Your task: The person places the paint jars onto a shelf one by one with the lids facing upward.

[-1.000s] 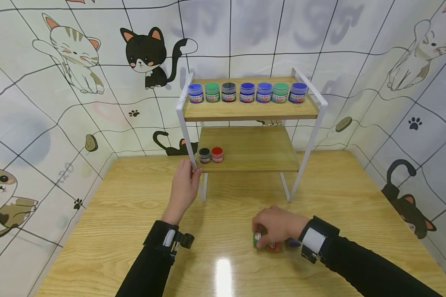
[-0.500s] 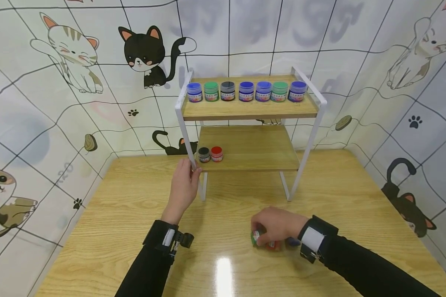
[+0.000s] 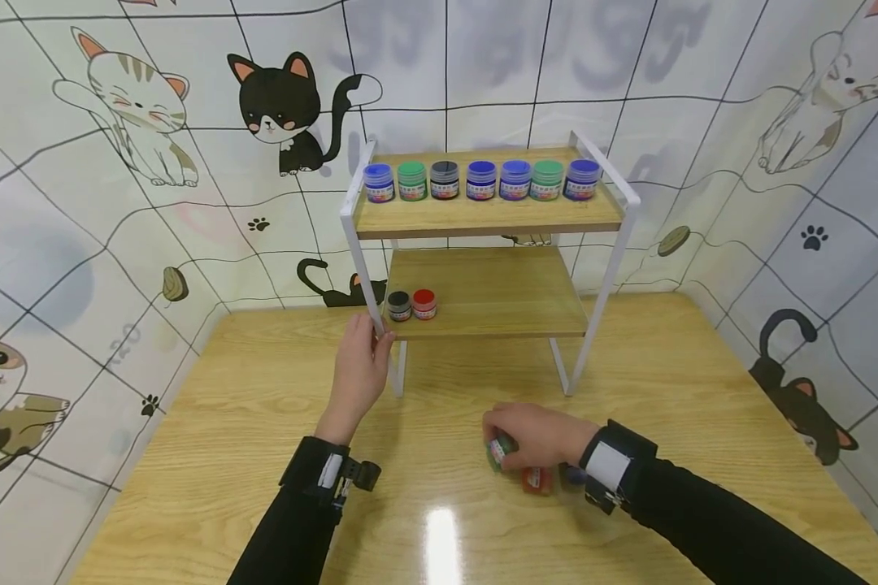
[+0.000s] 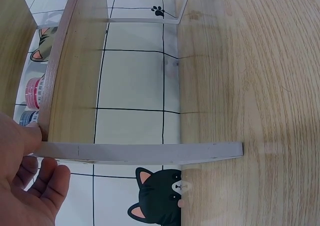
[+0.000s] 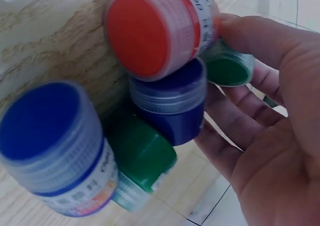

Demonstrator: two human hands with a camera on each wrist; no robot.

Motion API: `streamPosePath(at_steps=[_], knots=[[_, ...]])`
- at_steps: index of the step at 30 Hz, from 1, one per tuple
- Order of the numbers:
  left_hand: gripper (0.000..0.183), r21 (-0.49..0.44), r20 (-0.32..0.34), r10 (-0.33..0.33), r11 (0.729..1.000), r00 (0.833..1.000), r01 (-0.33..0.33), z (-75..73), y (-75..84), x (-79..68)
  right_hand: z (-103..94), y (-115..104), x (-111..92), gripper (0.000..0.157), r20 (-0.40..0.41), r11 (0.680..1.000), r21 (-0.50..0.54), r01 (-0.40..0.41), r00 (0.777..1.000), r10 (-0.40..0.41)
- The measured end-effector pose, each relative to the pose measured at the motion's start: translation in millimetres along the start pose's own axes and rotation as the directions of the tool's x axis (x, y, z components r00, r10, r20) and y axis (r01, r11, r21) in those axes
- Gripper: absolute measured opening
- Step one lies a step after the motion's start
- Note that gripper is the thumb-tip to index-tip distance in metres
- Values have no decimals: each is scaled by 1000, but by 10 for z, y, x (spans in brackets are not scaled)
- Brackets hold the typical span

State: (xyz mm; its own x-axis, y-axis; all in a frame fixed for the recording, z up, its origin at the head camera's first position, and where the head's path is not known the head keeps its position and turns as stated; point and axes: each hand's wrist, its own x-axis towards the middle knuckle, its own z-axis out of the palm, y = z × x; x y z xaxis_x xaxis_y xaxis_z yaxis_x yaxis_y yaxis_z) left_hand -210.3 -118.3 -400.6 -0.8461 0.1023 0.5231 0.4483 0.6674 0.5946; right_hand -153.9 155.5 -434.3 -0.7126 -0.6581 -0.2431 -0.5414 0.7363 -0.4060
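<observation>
My left hand (image 3: 357,366) grips the left front upright of a two-tier shelf rack (image 3: 483,231) at its lower board. In the left wrist view, the thumb lies near the board's edge and the fingers curl behind the white metal upright (image 4: 150,152). Over the table, my right hand (image 3: 540,436) pinches a green paint jar (image 3: 499,449). Beside that hand lie a red-orange paint jar (image 3: 536,481) and a blue paint jar (image 3: 573,474), partly hidden. The right wrist view also shows a second green jar (image 5: 147,156) and another blue jar (image 5: 45,128) close by.
Several blue, green and black paint jars (image 3: 481,180) line the top board. A black jar (image 3: 399,306) and a red jar (image 3: 424,305) stand at the lower board's left end. Behind the wooden table (image 3: 263,406) is a cat-patterned wall (image 3: 212,203).
My right hand has shifted slightly left with the green paint jar, away from the red-orange jar, which shows more now. The left hand keeps its grip on the rack.
</observation>
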Motion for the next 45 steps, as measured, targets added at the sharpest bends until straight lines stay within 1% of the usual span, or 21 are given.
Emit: streamPosePath(at_steps=[7,16,22,27,30,33,36,40,45], knots=[[12,-3,0,6,1000,1000,-6,-1,-7,5,-20,-12,42,19,-7,999,8,46,999,-46],[12,0,3,2,1000,1000,-2,-19,5,-3,-30,-27,82,23,-18,999,29,45,999,-44],[12,3,3,5,1000,1000,-5,-17,3,-6,-23,-27,89,23,-39,997,26,76,996,-75],[12,7,3,14,1000,1000,-14,-12,-5,-6,-30,-24,92,20,-37,995,35,93,995,-92],[12,11,2,19,1000,1000,-19,-10,-9,-5,-32,-26,97,22,-31,997,31,77,997,-76],[12,10,-1,22,1000,1000,-22,-10,-12,-1,-38,-36,94,28,-26,999,35,32,999,-31],[12,7,0,17,1000,1000,-17,-9,-11,0,-47,-43,88,32,-27,999,40,-2,1000,3],[12,3,3,6,1000,1000,-6,-7,-7,-1,-59,-47,91,28,-29,1000,25,-1,1000,1],[12,1,1,5,1000,1000,-5,-11,-2,1,-100,-61,98,29,-28,1000,7,11,1000,-11]])
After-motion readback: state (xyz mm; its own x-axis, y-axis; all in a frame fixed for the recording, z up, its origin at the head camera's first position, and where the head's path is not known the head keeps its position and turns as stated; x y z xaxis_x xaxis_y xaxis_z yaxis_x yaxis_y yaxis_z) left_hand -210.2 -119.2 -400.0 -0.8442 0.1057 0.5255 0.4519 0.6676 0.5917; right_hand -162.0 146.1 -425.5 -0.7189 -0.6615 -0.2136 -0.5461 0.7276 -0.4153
